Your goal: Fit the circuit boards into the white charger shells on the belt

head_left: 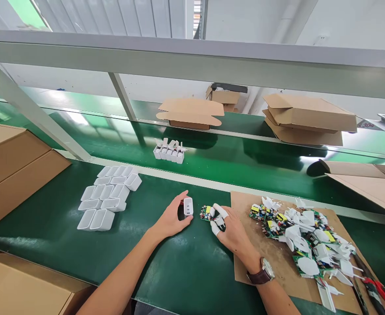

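My left hand [175,215] grips a white charger housing [188,207] between thumb and fingers, its face with port slots turned towards me. Just right of it, my right hand [229,223], with white covers on two fingertips, pinches a circuit board [206,213] carrying small parts and a white piece. A short gap separates housing and board. To the left, several white housings [102,218] stand grouped on the green table [179,271]. On the right, a heap of circuit boards with white plastic parts [307,240] lies on a cardboard sheet [249,262].
Filled white housings [168,153] stand in a row on the green conveyor belt [245,159] behind a pale rail. Red-handled pliers [376,288] lie at the right. Cardboard boxes [18,162] flank the left side; folded cartons [310,118] rest on the far ledge.
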`<state>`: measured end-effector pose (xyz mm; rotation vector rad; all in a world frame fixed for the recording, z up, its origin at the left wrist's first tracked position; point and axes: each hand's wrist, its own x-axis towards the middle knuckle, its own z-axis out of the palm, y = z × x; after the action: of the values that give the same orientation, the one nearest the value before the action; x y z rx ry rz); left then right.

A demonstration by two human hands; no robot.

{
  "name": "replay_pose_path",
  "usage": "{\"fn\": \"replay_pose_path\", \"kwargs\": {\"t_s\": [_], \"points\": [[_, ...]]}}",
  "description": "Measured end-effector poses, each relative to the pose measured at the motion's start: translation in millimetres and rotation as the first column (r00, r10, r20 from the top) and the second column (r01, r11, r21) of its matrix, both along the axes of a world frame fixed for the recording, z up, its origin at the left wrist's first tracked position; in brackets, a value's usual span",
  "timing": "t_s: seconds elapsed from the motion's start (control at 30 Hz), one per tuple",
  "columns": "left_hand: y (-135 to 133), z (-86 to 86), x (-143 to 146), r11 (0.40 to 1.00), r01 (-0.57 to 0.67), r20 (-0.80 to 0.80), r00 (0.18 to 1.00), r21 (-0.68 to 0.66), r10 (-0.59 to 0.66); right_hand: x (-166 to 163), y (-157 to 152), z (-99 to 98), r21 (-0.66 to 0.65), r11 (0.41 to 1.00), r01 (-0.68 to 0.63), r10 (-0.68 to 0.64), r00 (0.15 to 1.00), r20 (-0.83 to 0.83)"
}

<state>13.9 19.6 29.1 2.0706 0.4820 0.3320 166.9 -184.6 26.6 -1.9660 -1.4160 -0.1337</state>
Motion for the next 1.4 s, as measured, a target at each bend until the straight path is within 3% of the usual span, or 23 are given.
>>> {"fn": "replay_pose_path", "kwargs": {"t_s": [0.13, 0.27, 0.57, 1.4], "points": [[-4, -0.5, -2, 0.995, 0.076, 0.144, 0.986, 0.071, -0.086, -15, 3, 16.9, 0.122, 0.992, -0.029, 0.027, 0.999, 0.018], [-8, -1.6, -1, 0.968, 0.134, 0.266, 0.945, 0.212, -0.189, -30, 4, 27.1, 0.148, 0.984, -0.097, 0.084, 0.992, 0.093], [-9, -4.2, 0, 0.935, 0.207, 0.282, 0.915, 0.287, -0.289, -33, 4, 24.3, 0.175, 0.978, -0.112, 0.081, 0.981, 0.175], [-15, -1.4, 2, 0.928, 0.227, 0.248, 0.92, 0.296, -0.304, -32, 7, 17.4, 0.119, 0.988, -0.101, 0.083, 0.986, 0.146]]}}
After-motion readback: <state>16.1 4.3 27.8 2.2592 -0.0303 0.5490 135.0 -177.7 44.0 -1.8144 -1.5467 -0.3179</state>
